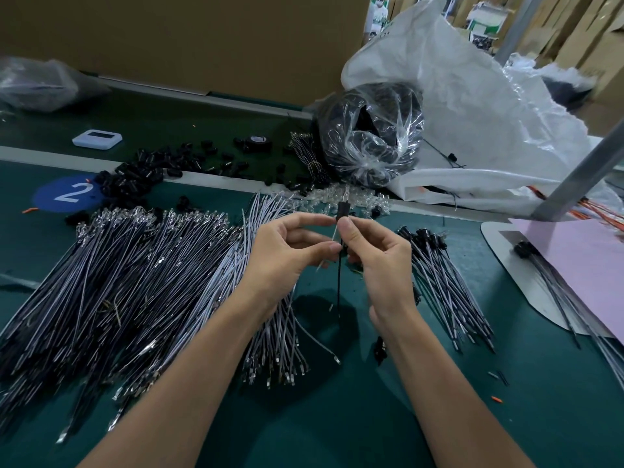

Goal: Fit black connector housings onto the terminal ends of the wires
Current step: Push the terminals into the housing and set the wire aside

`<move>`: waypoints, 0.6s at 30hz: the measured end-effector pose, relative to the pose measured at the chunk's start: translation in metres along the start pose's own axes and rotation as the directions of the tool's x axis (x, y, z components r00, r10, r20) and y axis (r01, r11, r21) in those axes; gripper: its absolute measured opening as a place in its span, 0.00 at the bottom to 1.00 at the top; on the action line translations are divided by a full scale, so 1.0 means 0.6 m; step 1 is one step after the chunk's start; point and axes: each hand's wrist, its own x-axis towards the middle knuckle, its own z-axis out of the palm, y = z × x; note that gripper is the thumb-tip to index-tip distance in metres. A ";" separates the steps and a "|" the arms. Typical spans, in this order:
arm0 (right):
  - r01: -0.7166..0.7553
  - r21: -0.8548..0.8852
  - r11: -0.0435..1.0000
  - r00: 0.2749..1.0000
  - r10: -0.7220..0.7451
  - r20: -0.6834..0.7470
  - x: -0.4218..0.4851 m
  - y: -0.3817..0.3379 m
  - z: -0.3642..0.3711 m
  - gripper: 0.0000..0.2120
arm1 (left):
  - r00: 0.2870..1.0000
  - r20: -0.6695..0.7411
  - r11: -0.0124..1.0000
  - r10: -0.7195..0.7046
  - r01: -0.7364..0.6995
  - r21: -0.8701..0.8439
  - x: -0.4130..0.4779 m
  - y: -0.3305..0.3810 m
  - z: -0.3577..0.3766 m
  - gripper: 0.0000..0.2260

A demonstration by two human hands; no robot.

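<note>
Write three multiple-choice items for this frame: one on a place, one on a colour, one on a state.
1. Where does the pile of wires already fitted with housings lie?
A. just right of the right hand
B. at the far-left edge
C. sealed inside a bag

2. What colour is the round sticker marked 2?
A. red
B. blue
C. yellow

3. What state is the black connector housing in?
A. lying flat on the mat
B. held in the air by fingers of the left hand and the right hand
C. dropped among the loose parts

Key: 1 A, the pile fans out beside the right wrist; 2 B, a white 2 sits on a blue disc; 3 B, fingertips of both hands meet at it, with a dark wire hanging below.
</note>
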 end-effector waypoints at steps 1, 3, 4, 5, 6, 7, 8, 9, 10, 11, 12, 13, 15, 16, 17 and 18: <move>0.004 0.007 1.000 1.000 -0.004 -0.011 0.000 -0.002 -0.001 0.05 | 1.000 -0.004 1.000 -0.002 0.002 0.018 0.001 -0.001 0.000 0.17; 0.008 0.013 1.000 0.999 -0.008 -0.033 0.002 -0.005 -0.003 0.09 | 1.000 -0.008 0.999 -0.004 0.004 0.050 0.002 -0.003 -0.001 0.13; 0.010 0.015 1.000 0.999 -0.009 -0.034 0.002 -0.005 -0.004 0.08 | 1.000 -0.006 0.998 -0.003 0.003 0.056 0.002 -0.004 -0.001 0.11; 0.012 0.016 1.000 1.000 -0.011 -0.029 0.003 -0.005 -0.005 0.06 | 1.000 -0.003 0.999 -0.003 0.003 0.054 0.002 -0.005 -0.001 0.10; 0.013 0.014 1.000 1.000 -0.013 -0.023 0.003 -0.005 -0.005 0.04 | 1.000 -0.001 0.999 -0.002 0.002 0.051 0.001 -0.005 0.000 0.09; 0.014 0.012 1.000 1.000 -0.014 -0.020 0.003 -0.004 -0.005 0.03 | 1.000 -0.002 0.999 -0.001 0.001 0.048 0.001 -0.005 0.000 0.09; 0.012 0.013 1.000 1.000 -0.012 -0.020 0.003 -0.003 -0.005 0.03 | 1.000 -0.006 0.999 0.001 0.000 0.047 0.001 -0.004 0.001 0.11; 0.008 0.014 1.000 1.000 -0.008 -0.018 0.004 -0.002 -0.005 0.03 | 1.000 -0.011 0.999 0.001 -0.001 0.045 0.000 -0.003 0.002 0.13; 0.003 0.016 1.000 1.000 -0.003 -0.012 0.004 -0.002 -0.004 0.03 | 1.000 -0.015 0.999 0.003 -0.003 0.044 0.000 -0.002 0.003 0.13; 0.000 0.021 1.000 1.000 0.000 0.000 0.004 -0.002 -0.004 0.05 | 1.000 -0.019 0.999 0.006 -0.005 0.044 -0.001 -0.001 0.004 0.13; -0.004 0.030 1.000 1.000 0.003 0.018 0.003 -0.002 -0.004 0.07 | 1.000 -0.023 0.999 0.009 -0.008 0.045 -0.001 0.000 0.005 0.13; -0.007 0.042 0.999 0.999 0.006 0.036 0.003 -0.003 -0.004 0.09 | 1.000 -0.027 0.999 0.011 -0.010 0.046 -0.001 0.001 0.005 0.12; -0.014 0.062 0.998 0.998 0.011 0.060 0.002 -0.003 -0.004 0.10 | 0.999 -0.037 0.999 0.022 -0.020 0.051 -0.001 0.002 0.005 0.11; -0.020 0.072 0.997 0.998 0.016 0.064 0.002 -0.003 -0.005 0.10 | 0.999 -0.044 0.998 0.030 -0.028 0.055 -0.001 0.002 0.005 0.10; -0.030 0.085 0.996 0.998 0.025 0.065 0.002 -0.003 -0.005 0.09 | 0.998 -0.050 0.998 0.038 -0.035 0.059 -0.001 0.002 0.005 0.09; -0.044 0.099 0.994 0.997 0.037 0.065 0.002 -0.003 -0.005 0.09 | 0.997 -0.054 0.997 0.046 -0.043 0.061 -0.001 0.003 0.005 0.09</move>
